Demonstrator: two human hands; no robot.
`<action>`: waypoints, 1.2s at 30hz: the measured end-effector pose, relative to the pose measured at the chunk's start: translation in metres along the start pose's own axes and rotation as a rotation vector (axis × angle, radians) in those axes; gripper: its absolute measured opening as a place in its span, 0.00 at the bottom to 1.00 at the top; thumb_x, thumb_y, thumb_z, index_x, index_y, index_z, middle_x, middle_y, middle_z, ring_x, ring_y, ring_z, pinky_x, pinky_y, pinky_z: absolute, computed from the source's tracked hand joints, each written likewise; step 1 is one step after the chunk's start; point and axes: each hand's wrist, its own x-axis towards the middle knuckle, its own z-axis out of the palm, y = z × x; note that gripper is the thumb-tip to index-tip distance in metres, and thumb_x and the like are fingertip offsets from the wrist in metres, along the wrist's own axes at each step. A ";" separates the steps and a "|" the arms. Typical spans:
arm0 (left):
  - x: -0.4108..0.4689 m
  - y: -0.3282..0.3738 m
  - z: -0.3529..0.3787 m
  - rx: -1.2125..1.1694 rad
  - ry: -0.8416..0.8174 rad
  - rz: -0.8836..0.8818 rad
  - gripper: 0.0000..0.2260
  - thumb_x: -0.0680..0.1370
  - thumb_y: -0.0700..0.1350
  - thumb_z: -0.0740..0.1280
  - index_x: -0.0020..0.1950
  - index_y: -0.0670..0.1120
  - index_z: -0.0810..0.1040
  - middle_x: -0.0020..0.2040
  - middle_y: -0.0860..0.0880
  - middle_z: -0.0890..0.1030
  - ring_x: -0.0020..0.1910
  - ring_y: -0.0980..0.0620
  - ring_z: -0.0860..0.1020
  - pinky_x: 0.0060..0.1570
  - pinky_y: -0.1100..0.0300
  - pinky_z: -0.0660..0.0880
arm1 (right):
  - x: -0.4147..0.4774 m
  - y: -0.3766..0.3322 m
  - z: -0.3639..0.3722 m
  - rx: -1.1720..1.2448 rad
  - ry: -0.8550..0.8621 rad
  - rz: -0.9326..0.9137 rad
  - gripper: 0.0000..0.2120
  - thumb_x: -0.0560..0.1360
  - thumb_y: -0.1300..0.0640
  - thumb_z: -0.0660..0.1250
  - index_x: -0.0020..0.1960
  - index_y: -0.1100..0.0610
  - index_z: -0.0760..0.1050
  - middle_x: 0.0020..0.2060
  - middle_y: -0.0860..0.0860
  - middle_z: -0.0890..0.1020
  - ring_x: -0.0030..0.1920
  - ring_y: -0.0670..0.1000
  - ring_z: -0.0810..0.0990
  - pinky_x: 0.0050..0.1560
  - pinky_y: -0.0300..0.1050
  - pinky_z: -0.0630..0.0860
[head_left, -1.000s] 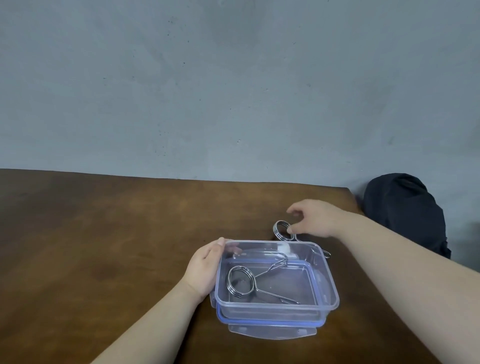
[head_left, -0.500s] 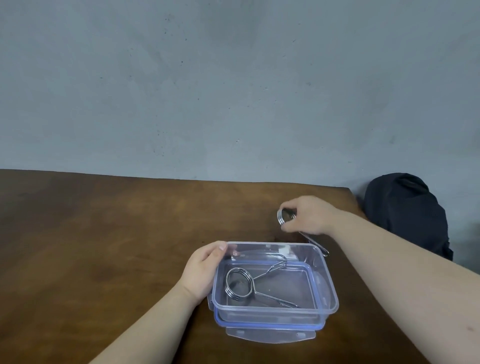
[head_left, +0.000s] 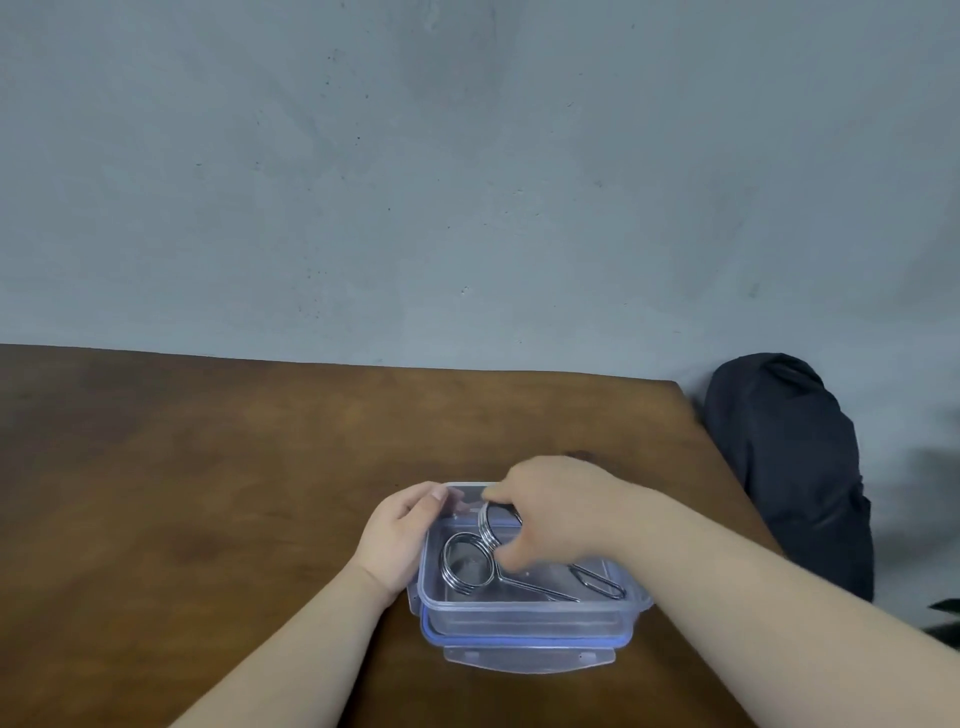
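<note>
A clear plastic box (head_left: 524, 618) with a blue seal stands on its lid near the table's front right. Inside lies a metal spring clip (head_left: 466, 564), coil to the left and handles running right. My right hand (head_left: 556, 509) pinches a second spring clip (head_left: 487, 526) by its coil and holds it over the box, above the first one; its handle loop (head_left: 597, 581) pokes out below my wrist. My left hand (head_left: 402, 535) grips the box's left wall, thumb on the far corner.
The box sits on a brown wooden table (head_left: 208, 467) against a grey wall. A dark bag (head_left: 789, 467) rests beyond the table's right edge. The box's lid tab (head_left: 530, 660) juts toward me.
My right hand picked the second clip up from the table behind the box and carried it toward me, over the box. My left hand stayed on the box's left wall.
</note>
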 end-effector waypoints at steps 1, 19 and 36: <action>0.000 0.000 0.000 0.005 0.006 -0.001 0.22 0.72 0.60 0.65 0.48 0.43 0.87 0.46 0.44 0.89 0.50 0.44 0.84 0.56 0.47 0.78 | 0.003 0.003 0.005 -0.020 -0.013 0.006 0.14 0.71 0.44 0.72 0.41 0.54 0.74 0.33 0.48 0.73 0.32 0.48 0.70 0.31 0.48 0.67; -0.001 0.003 0.001 0.139 0.002 -0.044 0.18 0.79 0.55 0.60 0.47 0.51 0.88 0.49 0.51 0.89 0.53 0.50 0.84 0.58 0.51 0.77 | -0.023 0.027 0.027 0.131 0.129 0.005 0.16 0.81 0.43 0.62 0.59 0.51 0.82 0.56 0.46 0.85 0.58 0.49 0.81 0.58 0.48 0.77; -0.057 0.002 -0.017 0.591 -0.164 0.210 0.28 0.68 0.39 0.64 0.65 0.63 0.75 0.75 0.58 0.68 0.78 0.67 0.53 0.77 0.52 0.55 | -0.060 0.021 0.027 0.026 0.148 -0.013 0.14 0.85 0.48 0.61 0.50 0.57 0.78 0.51 0.51 0.79 0.49 0.54 0.78 0.52 0.52 0.76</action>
